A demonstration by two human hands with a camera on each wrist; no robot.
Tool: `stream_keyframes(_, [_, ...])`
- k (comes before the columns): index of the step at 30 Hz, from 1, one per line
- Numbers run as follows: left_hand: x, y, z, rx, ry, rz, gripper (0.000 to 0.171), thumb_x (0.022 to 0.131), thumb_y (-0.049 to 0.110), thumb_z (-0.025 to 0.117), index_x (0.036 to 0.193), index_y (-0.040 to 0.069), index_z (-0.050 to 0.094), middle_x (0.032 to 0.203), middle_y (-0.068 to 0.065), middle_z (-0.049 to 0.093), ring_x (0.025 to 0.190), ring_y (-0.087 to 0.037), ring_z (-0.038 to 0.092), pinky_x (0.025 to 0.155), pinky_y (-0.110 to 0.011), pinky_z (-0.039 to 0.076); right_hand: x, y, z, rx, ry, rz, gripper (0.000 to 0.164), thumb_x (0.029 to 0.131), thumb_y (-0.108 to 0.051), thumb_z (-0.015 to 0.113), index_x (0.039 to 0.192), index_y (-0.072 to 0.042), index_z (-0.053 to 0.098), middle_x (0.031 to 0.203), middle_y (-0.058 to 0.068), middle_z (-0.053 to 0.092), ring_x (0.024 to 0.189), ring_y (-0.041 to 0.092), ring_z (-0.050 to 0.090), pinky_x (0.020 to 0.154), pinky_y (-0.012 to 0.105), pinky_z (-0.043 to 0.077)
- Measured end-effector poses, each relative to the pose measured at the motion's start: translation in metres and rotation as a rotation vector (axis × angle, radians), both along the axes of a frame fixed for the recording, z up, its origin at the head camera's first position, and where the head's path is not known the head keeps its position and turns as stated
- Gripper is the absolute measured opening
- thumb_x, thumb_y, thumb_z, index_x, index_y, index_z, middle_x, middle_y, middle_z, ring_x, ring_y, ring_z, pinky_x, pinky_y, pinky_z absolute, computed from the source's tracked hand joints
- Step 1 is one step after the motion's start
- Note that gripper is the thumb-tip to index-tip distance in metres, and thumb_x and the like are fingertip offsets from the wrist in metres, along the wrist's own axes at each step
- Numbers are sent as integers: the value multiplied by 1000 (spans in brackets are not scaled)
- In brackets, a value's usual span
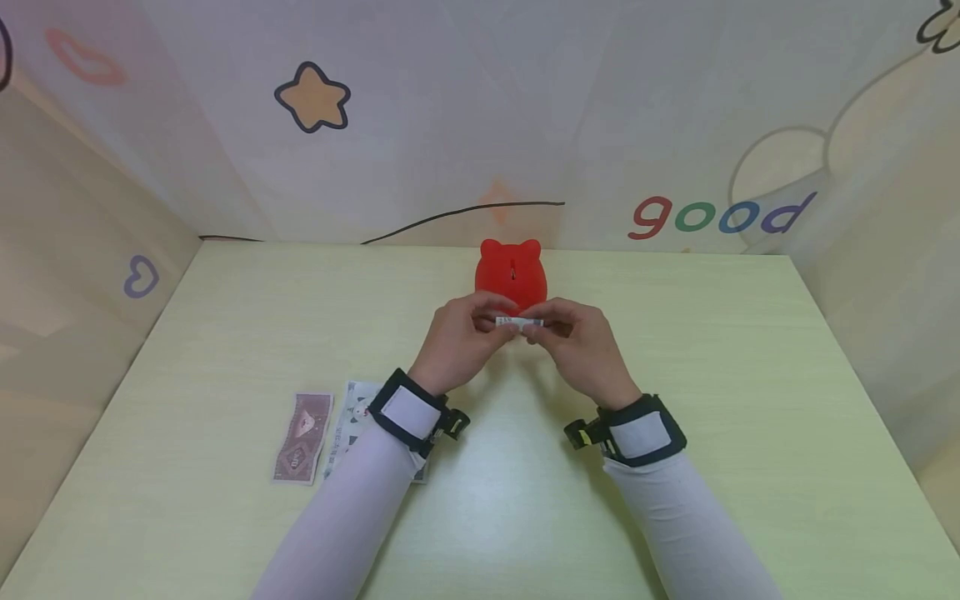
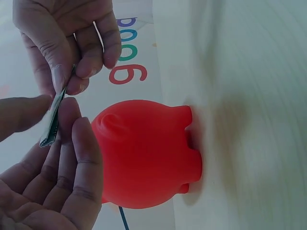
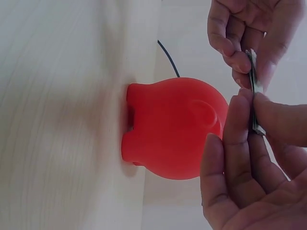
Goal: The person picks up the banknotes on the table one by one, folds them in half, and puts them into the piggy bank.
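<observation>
Between both hands is a banknote folded into a narrow strip, held level just in front of a red piggy bank. My left hand pinches its left end between thumb and fingers. The right hand pinches the other end the same way. In the left wrist view the folded banknote shows edge-on, its layers pressed together. The right wrist view shows the piggy bank standing on its feet beyond the hands. A dark slot runs along the top of its back.
On the table at the left lies a purple-brown banknote. Beside it is a pale banknote, partly covered by the left forearm. A printed curtain hangs behind the table's far edge.
</observation>
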State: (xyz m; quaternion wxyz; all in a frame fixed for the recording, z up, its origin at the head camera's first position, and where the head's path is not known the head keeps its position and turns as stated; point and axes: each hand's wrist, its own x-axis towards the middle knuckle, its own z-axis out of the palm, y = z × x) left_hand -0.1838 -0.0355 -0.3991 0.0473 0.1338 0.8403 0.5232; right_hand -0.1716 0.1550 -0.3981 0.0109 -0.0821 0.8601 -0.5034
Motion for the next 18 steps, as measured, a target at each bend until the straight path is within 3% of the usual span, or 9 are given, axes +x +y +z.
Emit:
stream_keyframes(7, [0, 0, -1, 37, -33, -54, 22, 101, 24, 69, 116, 9, 75, 95, -5, 78, 91, -31, 77, 79, -32, 62, 1, -1, 1, 24, 28, -36, 27, 96, -5, 71, 124, -7, 73, 115, 14, 75, 100, 31, 70, 91, 44, 61])
stream_keyframes(15, [0, 1, 1, 99, -93, -55, 17, 101, 15, 67, 112, 4, 73, 89, -9, 77, 86, -35, 77, 77, -28, 64, 0, -1, 0, 21, 23, -31, 28, 97, -9, 71, 125, -7, 72, 116, 15, 74, 100, 32, 68, 85, 37, 59])
stream_keyframes(18, [1, 1, 2, 99, -90, -53, 16, 101, 14, 67, 112, 4, 72, 89, -9, 77, 86, -36, 77, 77, -28, 64, -1, -1, -1, 4, -3, -27, 29, 99, -13, 70, 127, -7, 70, 114, 16, 74, 99, 34, 69, 86, 41, 60])
